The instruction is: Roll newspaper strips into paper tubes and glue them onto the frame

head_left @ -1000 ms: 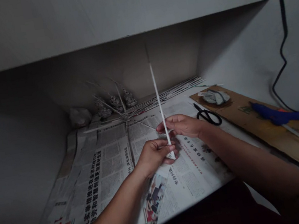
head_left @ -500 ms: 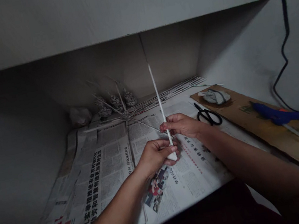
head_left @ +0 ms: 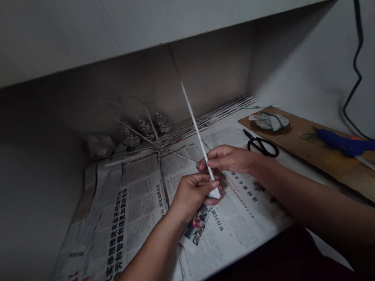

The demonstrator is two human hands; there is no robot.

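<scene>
A slim white rolled paper tube [head_left: 194,122] stands nearly upright between my hands. From its tip a thin dark rod [head_left: 175,63] sticks up. My left hand [head_left: 194,192] pinches the tube's wider lower end, where a white paper corner shows below the thumb. Higher up, the fingers of my right hand [head_left: 228,158] are closed round the tube. Behind it, several thin newspaper sticks [head_left: 226,111] lie in a bundle, and one crossing stick reaches toward my right fingers. Newspaper sheets [head_left: 141,206] cover the table under both hands.
Black-handled scissors [head_left: 262,145] lie to the right. Beyond them, a cardboard sheet [head_left: 305,154] bears a blue glue gun [head_left: 353,144] and a greyish lump [head_left: 270,121]. Woven paper cones [head_left: 145,128] stand at the back, beside a plastic bag [head_left: 100,145]. A shelf panel [head_left: 137,14] overhangs the table.
The tube's tip has tilted slightly to the left. My right hand has slid a little lower along it, and my left hand has shifted slightly leftward.
</scene>
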